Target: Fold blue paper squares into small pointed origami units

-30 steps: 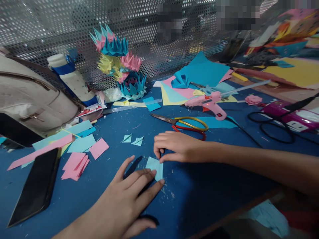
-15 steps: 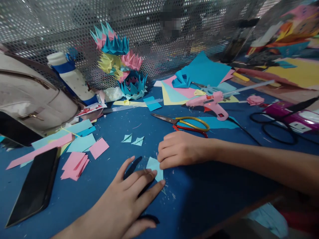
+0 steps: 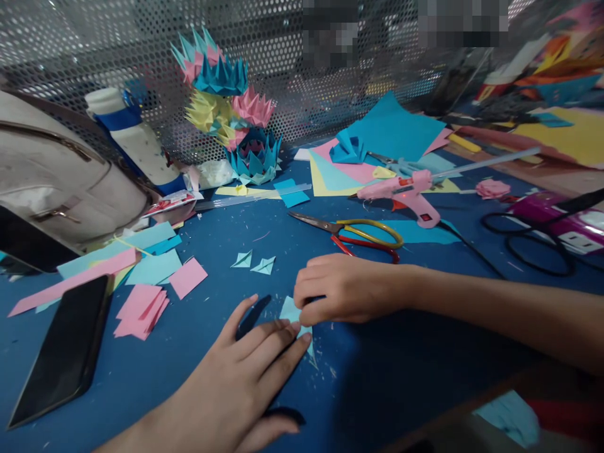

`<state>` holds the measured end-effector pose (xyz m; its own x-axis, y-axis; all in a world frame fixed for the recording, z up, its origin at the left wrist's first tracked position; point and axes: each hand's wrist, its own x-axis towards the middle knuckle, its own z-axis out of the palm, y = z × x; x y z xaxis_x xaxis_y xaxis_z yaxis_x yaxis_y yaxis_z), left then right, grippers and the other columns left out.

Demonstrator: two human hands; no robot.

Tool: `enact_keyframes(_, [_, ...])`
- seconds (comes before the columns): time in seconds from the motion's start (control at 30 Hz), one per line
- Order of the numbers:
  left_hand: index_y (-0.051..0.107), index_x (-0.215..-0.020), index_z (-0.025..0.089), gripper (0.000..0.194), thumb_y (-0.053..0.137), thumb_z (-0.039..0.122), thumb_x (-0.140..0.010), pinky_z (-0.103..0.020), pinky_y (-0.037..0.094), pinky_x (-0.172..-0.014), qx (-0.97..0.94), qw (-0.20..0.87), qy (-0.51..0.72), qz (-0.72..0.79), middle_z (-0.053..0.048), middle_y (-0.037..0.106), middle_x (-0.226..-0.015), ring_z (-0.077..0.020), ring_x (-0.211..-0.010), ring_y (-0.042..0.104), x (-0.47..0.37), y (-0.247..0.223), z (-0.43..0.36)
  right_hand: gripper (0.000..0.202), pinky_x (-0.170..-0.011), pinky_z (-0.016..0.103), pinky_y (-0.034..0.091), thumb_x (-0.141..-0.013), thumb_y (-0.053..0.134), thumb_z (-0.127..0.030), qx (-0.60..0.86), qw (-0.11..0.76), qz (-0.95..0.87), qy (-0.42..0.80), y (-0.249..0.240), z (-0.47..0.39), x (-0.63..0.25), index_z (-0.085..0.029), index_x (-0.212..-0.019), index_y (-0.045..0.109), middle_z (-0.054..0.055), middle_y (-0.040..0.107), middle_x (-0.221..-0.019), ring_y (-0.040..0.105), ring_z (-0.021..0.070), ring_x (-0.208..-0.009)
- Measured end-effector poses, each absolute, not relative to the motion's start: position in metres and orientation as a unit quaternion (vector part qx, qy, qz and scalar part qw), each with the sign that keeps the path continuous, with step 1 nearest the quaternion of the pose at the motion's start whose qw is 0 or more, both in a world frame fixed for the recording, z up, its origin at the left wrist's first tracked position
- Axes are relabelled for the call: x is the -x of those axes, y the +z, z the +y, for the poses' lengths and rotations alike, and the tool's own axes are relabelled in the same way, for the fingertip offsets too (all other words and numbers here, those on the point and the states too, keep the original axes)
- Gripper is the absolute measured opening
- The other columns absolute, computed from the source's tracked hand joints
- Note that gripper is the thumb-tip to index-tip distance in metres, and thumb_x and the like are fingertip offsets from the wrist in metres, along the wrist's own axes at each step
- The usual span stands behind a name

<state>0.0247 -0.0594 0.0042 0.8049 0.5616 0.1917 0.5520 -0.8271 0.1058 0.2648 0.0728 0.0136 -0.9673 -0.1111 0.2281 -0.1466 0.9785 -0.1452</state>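
Note:
A small light-blue piece of paper (image 3: 289, 308) lies on the blue table between my hands. My left hand (image 3: 250, 358) rests with fingers spread, its middle fingertips pressing on the paper. Thumb and fingers of my right hand (image 3: 342, 286) are curled together at the paper's right side, pinching its edge; the pinched part is hidden beneath them. Just beyond are two small folded light-blue paper pieces (image 3: 243, 259). Scissors (image 3: 314, 223) with one yellow and one red handle lie behind my right hand.
A pink glue gun (image 3: 408, 192) with a cord lies back right, near a purple power strip (image 3: 542, 214). Pink paper squares (image 3: 141, 308) and a phone (image 3: 66, 346) are at left. A spiky folded-paper model (image 3: 221, 75), bottle (image 3: 132, 145) and bag (image 3: 47, 170) stand behind.
My right hand has shifted slightly left and inward over the paper, covering more of it. My left hand stays spread in place. The camera view has shifted a little.

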Motion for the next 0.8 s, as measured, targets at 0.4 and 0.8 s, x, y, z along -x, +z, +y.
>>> enact_keyframes(0.4, [0.049,-0.146,0.018,0.059,0.038,0.058,-0.104,-0.051,-0.009,-0.124,-0.951,0.015,0.117,0.285,-0.007,0.062,-0.130,-0.0223,-0.128,0.051,-0.024,0.005,-0.060,0.030,-0.066,0.034,0.028,-0.102,0.053,-0.036,-0.068,0.129,-0.985,0.090,0.027,0.081,-0.273,-0.020,-0.081,0.068,0.001,0.061,-0.076,0.045,0.0166,-0.075])
enact_keyframes(0.8, [0.053,-0.142,0.020,0.053,0.040,0.054,-0.104,-0.052,-0.007,-0.124,-0.957,0.003,0.115,0.265,-0.010,0.061,-0.130,-0.0237,-0.128,0.052,-0.020,0.012,-0.059,0.025,-0.066,0.033,0.032,-0.105,0.043,-0.017,-0.102,0.155,-0.981,-0.057,0.016,0.069,-0.269,-0.020,-0.090,0.063,0.000,0.070,-0.096,0.057,0.0129,-0.098])
